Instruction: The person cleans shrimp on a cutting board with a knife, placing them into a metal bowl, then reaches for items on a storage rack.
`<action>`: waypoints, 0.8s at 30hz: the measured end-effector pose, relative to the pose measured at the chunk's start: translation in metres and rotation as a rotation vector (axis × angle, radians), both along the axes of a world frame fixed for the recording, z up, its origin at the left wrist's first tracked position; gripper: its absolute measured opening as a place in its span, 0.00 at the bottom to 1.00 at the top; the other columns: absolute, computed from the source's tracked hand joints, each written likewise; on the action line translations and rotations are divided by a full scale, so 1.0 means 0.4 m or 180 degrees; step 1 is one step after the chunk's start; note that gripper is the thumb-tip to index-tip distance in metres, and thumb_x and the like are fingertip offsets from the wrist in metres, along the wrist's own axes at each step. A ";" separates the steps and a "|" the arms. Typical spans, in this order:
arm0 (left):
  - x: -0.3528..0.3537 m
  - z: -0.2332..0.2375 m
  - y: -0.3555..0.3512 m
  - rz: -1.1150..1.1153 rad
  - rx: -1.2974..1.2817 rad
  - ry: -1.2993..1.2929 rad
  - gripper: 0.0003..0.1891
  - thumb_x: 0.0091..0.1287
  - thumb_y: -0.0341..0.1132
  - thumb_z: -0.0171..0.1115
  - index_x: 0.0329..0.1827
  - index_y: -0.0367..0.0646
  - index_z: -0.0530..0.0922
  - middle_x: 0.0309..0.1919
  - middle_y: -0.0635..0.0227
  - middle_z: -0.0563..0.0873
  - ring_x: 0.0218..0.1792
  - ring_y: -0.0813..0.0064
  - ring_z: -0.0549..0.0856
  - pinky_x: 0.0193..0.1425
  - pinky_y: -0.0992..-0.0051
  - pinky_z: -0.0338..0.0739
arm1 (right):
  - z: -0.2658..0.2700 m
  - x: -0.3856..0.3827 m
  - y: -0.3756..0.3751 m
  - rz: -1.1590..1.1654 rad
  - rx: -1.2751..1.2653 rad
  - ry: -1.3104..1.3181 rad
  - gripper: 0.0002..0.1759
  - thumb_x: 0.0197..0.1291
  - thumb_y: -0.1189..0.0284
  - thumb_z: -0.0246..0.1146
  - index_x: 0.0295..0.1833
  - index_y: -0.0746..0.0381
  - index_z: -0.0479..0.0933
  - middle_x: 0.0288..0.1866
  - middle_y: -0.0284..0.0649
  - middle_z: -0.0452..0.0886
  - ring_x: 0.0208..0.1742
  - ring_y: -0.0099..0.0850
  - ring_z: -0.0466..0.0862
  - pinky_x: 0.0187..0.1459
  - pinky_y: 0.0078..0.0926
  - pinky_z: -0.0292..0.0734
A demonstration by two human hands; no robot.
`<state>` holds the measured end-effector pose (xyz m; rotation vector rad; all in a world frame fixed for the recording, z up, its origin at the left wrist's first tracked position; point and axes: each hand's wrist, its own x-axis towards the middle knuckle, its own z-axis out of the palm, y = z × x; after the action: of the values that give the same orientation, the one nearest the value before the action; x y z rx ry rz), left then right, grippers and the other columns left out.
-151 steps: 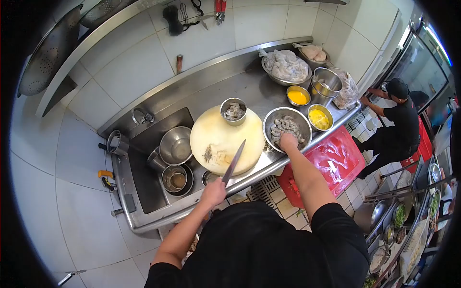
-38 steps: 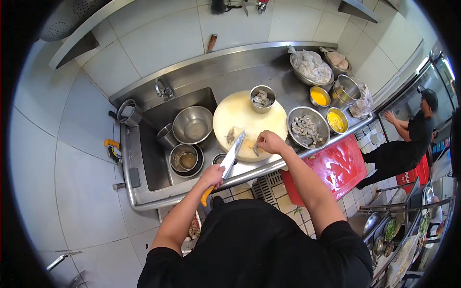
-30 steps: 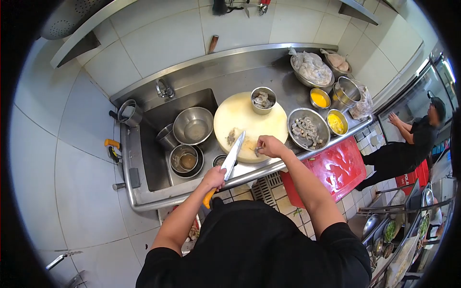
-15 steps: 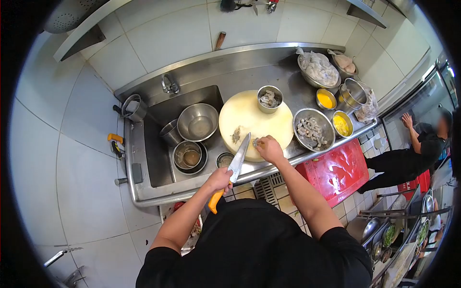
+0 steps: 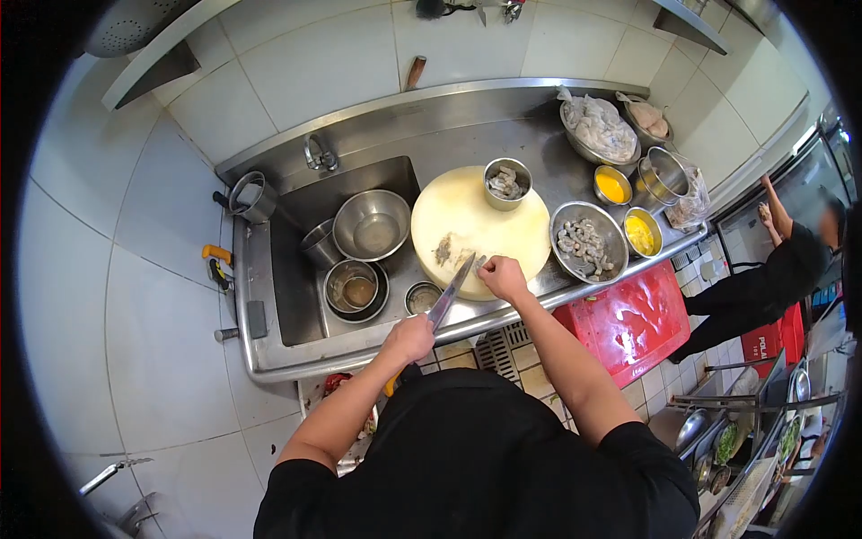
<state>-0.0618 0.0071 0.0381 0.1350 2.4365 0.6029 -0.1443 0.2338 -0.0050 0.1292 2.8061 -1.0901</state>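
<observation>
My left hand (image 5: 410, 340) is closed around the orange handle of a kitchen knife (image 5: 450, 292). Its blade points up and right, with the tip over a round, thick cutting board (image 5: 444, 202). My right hand (image 5: 505, 278) pinches a small grey peeled shrimp (image 5: 481, 263) on the board, close to the knife tip. Dark scraps (image 5: 443, 250) lie left of the tip. At the board's back edge stands a steel pot (image 5: 507, 206) with shrimp pieces (image 5: 505, 184). Right of the board, a steel bowl (image 5: 584, 210) holds several shrimp (image 5: 585, 243).
Left lies a sink (image 5: 292, 296) with steel bowls (image 5: 370, 201) and pots. Yellow-filled bowls (image 5: 641, 234) and a bag-filled bowl (image 5: 597, 130) stand at the right. A red bin lid (image 5: 628, 319) is below the counter's edge. Another person (image 5: 772, 269) stands at far right.
The knife's blade has turned and its tip has moved right, nearer my right hand. Its orange handle has dropped mostly out of sight. The other person has raised an arm.
</observation>
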 end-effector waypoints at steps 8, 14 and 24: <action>-0.020 0.079 0.026 0.0238 -0.0285 0.0107 0.15 0.63 0.35 0.50 0.49 0.38 0.76 0.45 0.48 0.83 0.49 0.50 0.81 0.54 0.58 0.74 | -0.008 -0.001 0.006 0.0053 -0.0040 0.0043 0.15 0.47 0.63 0.66 0.32 0.66 0.82 0.29 0.49 0.83 0.34 0.41 0.84 0.41 0.32 0.78; -0.037 0.032 -0.009 0.0120 -0.0554 0.0306 0.15 0.63 0.35 0.50 0.48 0.38 0.76 0.44 0.47 0.83 0.49 0.50 0.82 0.54 0.56 0.75 | -0.028 -0.014 0.000 0.0181 0.0223 0.0228 0.15 0.42 0.63 0.67 0.31 0.65 0.82 0.30 0.48 0.83 0.35 0.41 0.83 0.42 0.32 0.78; 0.013 0.064 0.005 0.0263 -0.0671 0.0603 0.14 0.67 0.37 0.47 0.45 0.36 0.74 0.38 0.42 0.83 0.43 0.43 0.82 0.49 0.51 0.75 | 0.058 -0.060 0.028 -0.0449 -0.0844 0.0020 0.22 0.46 0.55 0.64 0.27 0.67 0.80 0.26 0.51 0.81 0.30 0.43 0.82 0.39 0.36 0.76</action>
<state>-0.0566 0.0089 0.0638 0.0046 2.6825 0.3793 -0.1681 0.2451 0.0183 0.2999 2.6595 -1.4833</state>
